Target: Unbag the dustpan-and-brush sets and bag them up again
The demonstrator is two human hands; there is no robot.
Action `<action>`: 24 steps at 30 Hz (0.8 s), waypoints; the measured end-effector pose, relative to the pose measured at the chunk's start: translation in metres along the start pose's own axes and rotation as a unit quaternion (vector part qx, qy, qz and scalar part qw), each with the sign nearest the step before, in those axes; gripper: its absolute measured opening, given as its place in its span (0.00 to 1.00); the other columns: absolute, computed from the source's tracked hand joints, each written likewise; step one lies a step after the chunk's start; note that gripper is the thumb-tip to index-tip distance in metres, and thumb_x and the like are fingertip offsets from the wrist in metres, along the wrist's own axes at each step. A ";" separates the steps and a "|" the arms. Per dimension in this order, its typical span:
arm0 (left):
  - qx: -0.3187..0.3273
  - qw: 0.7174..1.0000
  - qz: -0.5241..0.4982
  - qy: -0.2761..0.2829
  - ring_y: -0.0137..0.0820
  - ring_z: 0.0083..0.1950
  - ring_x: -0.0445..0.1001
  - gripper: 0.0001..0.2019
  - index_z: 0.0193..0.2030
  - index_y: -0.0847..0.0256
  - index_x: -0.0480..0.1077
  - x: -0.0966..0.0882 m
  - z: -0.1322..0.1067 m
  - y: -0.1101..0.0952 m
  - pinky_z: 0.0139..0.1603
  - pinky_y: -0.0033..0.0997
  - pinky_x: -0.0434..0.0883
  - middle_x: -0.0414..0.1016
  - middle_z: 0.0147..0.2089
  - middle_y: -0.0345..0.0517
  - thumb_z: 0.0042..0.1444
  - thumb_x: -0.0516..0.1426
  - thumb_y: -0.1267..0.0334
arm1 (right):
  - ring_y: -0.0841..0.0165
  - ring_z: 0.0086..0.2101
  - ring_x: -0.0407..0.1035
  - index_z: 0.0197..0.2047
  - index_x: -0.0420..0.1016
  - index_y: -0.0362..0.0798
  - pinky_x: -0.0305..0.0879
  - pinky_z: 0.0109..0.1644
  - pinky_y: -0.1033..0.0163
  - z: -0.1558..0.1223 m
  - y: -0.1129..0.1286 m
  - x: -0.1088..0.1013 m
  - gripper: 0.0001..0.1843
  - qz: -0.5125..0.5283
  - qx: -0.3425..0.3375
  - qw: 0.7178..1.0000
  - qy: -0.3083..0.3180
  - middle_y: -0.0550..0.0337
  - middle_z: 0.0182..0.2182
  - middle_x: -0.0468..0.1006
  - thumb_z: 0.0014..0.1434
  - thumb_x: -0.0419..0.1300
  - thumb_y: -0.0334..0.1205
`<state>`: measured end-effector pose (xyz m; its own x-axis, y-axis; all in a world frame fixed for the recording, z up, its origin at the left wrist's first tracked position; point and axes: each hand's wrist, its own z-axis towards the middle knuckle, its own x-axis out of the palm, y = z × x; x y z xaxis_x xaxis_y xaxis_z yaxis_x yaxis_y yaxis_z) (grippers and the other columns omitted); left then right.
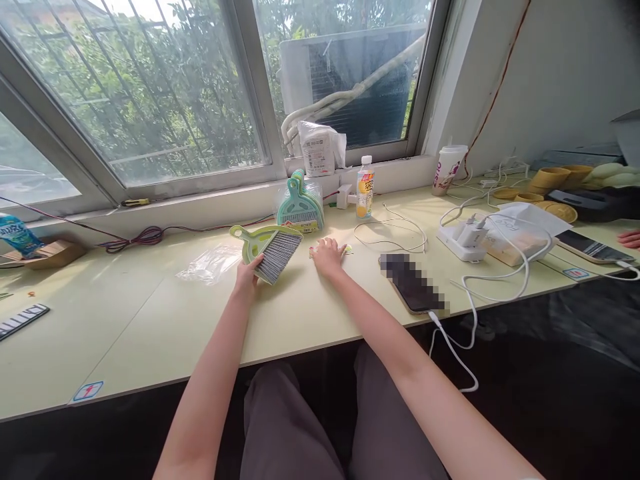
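Observation:
My left hand [247, 276] grips a green dustpan [250, 241] with a small brush [280, 255] nested against it. The brush's grey bristles face up and to the right, and the set is tilted above the table. To the right, my right hand [328, 257] is low at the tabletop, its fingers curled over a small colourful card [348, 249] whose edges peek out at the sides; most of the card is hidden. A crumpled clear plastic bag [210, 263] lies left of the dustpan. Behind, several wrapped dustpan sets [300, 205] stand stacked by the sill.
A juice bottle [365, 188], a white cable [395, 230] and a phone [413, 283] are to the right. Beyond them are a power strip [461, 241] and a paper cup [449, 171]. Another person's hand [629, 239] shows at the far right edge. A cardboard box [53, 253] sits left.

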<state>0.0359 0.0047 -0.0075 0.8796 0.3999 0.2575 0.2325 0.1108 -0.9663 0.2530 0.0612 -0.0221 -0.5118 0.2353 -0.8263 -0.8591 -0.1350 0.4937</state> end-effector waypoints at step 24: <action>-0.013 0.998 -0.008 -0.067 0.29 0.40 0.76 0.18 0.47 0.59 0.69 -0.004 0.008 0.001 0.39 0.28 0.75 0.75 0.43 0.46 0.48 0.62 0.69 | 0.59 0.53 0.65 0.48 0.75 0.50 0.41 0.65 0.42 0.000 0.009 -0.018 0.22 0.134 0.058 0.983 -0.115 0.50 0.49 0.77 0.67 0.46 0.52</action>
<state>0.0292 0.0108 -0.0093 0.8128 0.5167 0.2691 0.2575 0.0957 -0.9615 0.2543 0.0554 -0.0027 -0.6934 0.4191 -0.5861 -0.6808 -0.1147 0.7234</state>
